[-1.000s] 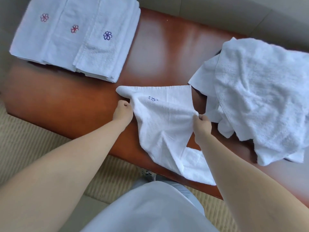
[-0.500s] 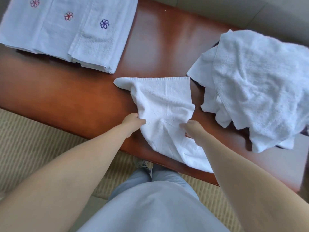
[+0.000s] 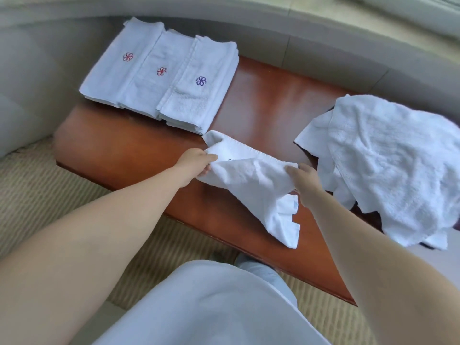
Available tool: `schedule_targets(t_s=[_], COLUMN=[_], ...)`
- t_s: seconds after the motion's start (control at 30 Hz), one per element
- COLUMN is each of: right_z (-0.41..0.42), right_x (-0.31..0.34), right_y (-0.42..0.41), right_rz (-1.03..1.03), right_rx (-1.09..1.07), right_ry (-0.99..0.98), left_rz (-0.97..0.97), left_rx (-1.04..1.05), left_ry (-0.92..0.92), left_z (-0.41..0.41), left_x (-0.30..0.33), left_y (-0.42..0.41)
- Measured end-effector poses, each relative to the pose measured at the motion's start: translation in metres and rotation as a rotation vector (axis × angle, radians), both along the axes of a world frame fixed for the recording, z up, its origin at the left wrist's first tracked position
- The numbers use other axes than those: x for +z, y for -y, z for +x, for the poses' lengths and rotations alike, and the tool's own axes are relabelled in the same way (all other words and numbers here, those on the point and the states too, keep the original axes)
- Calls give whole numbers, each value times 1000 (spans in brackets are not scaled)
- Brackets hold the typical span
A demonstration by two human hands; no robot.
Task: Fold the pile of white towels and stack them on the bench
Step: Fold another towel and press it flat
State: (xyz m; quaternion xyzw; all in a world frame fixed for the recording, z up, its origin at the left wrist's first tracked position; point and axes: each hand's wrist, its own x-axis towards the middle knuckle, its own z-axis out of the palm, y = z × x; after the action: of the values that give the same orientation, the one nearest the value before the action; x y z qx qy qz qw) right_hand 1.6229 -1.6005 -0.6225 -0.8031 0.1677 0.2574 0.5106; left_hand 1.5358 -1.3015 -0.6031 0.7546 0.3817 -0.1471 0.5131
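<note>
left hand gripping towel edge | right hand pinching opposite edge | folded stack far left on bench | unfolded pile right

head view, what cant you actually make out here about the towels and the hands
- Unfolded pile, head view: the number of towels is hidden; they overlap, and the right edge cuts it.
- Embroidery on the held towel: creased into a fold, too small to read.
- Left hand and right hand: fingertips buried in cloth.
- Folded stack: layers beneath hidden.
- Bench: legs out of sight.
</note>
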Motion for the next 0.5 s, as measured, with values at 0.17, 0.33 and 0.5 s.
schedule_targets(t_s=[0.17, 0.33, 0.5], right_z=[23, 18, 24], right_x=[-15, -53, -70], right_y=[42, 64, 56], right_rz=[-125, -121, -115], right_rx=[-278, -249, -246], right_ry=[36, -187, -292], left_rz=[-22, 17, -42], left_rx=[89, -8, 28], left_ry=[48, -209, -270], left_z=[8, 4, 23], left_x=[-17, -59, -82], left_y=[11, 26, 39])
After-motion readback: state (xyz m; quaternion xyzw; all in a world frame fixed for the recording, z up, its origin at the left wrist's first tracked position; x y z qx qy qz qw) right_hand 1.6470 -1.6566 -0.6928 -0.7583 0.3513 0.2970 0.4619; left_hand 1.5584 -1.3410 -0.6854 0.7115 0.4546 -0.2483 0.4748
